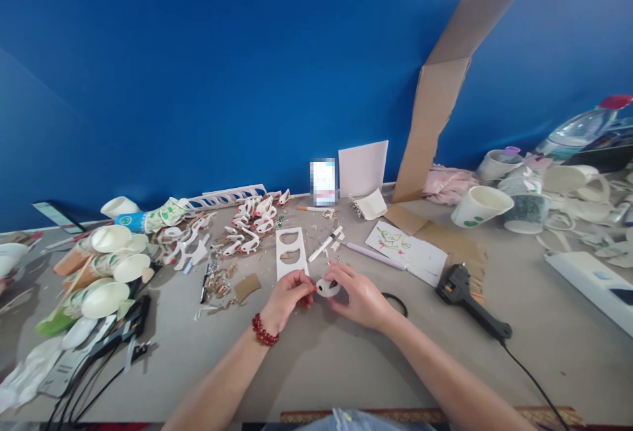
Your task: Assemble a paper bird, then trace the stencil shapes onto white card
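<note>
A small white bird-shaped piece (pixel 327 288) with a black eye spot and a red tip is between my two hands, just above the table. My right hand (pixel 359 296) closes its fingers around the white body. At the red tip, my left hand (pixel 291 296) pinches with thumb and forefinger; a red bead bracelet is on that wrist. A white foam strip with cut-out holes (pixel 291 251) lies just beyond the left fingers. Close by are a white marker (pixel 325 244) and a lilac stick-like tool (pixel 376 256).
Several similar white birds (pixel 254 220) lie left of centre, near scraps (pixel 220 281). Paper cups (pixel 106 299) and a power strip (pixel 66 364) crowd the left. A black glue gun (pixel 469 302), a drawing (pixel 408 252), a cup (pixel 482 207) and folded cardboard (pixel 430 101) are at right.
</note>
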The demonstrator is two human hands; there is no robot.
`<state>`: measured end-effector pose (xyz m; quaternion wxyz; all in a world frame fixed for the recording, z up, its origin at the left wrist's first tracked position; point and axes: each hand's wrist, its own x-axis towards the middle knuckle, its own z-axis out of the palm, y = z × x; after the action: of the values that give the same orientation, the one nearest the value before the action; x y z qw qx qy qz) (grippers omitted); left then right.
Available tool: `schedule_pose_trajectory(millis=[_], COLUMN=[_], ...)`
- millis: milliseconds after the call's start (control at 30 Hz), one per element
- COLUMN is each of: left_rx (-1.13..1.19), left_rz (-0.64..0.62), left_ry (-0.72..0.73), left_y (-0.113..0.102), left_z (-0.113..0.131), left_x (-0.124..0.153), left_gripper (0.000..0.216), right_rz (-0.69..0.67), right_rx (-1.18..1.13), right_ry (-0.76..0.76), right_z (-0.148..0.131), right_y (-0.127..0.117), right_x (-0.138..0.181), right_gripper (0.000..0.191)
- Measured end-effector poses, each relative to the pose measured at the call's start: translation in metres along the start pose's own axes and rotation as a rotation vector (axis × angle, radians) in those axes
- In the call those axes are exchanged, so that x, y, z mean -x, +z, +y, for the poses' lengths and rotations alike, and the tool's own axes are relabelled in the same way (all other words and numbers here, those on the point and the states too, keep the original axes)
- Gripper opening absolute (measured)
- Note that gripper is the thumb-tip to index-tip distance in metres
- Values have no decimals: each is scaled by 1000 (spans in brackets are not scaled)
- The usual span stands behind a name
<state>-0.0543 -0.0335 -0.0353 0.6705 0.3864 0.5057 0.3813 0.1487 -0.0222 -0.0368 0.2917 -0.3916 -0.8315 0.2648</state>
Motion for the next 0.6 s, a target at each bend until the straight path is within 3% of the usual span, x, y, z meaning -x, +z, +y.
schedule_pose_trajectory(millis=[600], left_rx=[91], left_rz=[-70], left_ry=[38], left_y=[-1], left_z=[0], left_x=[3], left_gripper=[15], right_rz=[8], right_rx=[-1], right_ry=[0], right_z=[2], right_y=[3], right_x=[0], right_gripper=[35])
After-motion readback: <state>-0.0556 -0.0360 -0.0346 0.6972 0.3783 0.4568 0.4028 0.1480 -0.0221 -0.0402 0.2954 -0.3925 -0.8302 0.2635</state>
